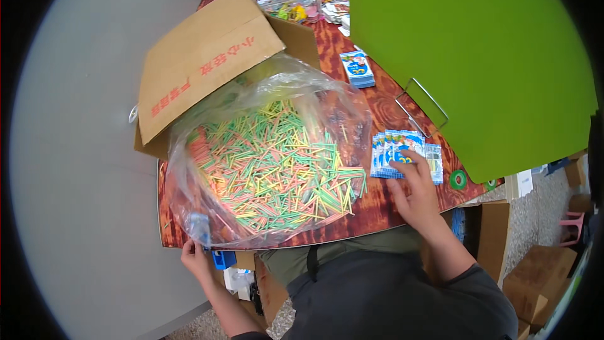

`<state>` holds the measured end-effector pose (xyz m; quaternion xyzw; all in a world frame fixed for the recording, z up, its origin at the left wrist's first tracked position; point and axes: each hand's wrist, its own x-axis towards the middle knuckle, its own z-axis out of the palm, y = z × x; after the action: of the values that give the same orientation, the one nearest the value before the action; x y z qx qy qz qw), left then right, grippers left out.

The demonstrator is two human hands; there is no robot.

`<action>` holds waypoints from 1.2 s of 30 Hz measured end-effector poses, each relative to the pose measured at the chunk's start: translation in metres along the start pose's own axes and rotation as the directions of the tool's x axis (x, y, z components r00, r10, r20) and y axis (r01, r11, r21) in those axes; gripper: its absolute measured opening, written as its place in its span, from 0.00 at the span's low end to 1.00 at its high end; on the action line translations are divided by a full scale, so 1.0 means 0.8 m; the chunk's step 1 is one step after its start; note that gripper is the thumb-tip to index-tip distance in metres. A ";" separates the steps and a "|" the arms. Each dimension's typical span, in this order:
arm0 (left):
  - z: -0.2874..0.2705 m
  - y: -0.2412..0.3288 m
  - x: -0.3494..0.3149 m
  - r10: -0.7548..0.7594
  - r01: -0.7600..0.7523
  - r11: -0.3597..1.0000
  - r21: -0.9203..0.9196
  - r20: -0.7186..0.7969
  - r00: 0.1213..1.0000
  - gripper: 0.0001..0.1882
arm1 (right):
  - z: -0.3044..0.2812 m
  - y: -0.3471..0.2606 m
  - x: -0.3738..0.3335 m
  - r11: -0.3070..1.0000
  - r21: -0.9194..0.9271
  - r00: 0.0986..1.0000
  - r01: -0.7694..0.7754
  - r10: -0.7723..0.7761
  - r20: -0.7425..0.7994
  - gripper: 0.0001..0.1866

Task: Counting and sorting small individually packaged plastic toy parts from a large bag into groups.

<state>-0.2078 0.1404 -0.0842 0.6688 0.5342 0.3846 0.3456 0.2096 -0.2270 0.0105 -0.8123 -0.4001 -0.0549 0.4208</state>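
Near the table's left front corner, my left hand (196, 262) has its fingers closed at the lower end of a small blue and clear packet (199, 226). The packet is against the edge of a clear plastic bag (349, 97), and its lower end is partly hidden. Inside the bag lies a heap of thin pink, green and yellow sticks (270, 164). At the right, my right hand (415, 201) has its fingers spread over a fanned row of blue and white packets (385, 151), fingertips resting on them. A paler packet (434, 158) shows beside that row.
An open cardboard box (201, 63) stands behind the bag. Farther back are a stack of blue cards or packets (358, 70) and clear trays (286, 0) of small colourful things. A green board (478, 63) with a wire bracket (423, 106) covers the right. A blue device (223, 259) sits below the front edge.
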 end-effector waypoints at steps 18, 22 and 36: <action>0.185 0.232 -0.173 0.069 0.397 0.725 -0.563 0.633 0.771 0.02 | 0.130 -0.069 -0.054 0.511 0.694 0.813 -0.507 0.016 0.582 0.09; 0.193 0.256 -0.168 0.172 0.211 0.825 -0.524 0.589 0.790 0.02 | 0.116 -0.067 -0.052 0.534 0.704 0.866 -0.469 0.120 0.486 0.10; 0.191 0.244 -0.174 0.482 -0.322 0.859 -0.399 0.415 0.772 0.08 | 0.056 -0.099 -0.034 0.851 0.523 0.960 0.048 -0.184 0.212 0.16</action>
<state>-0.0034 -0.0411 -0.0051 0.7829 0.2023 0.3410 0.4795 0.1254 -0.1851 0.0212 -0.6453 -0.4994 0.1324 0.5627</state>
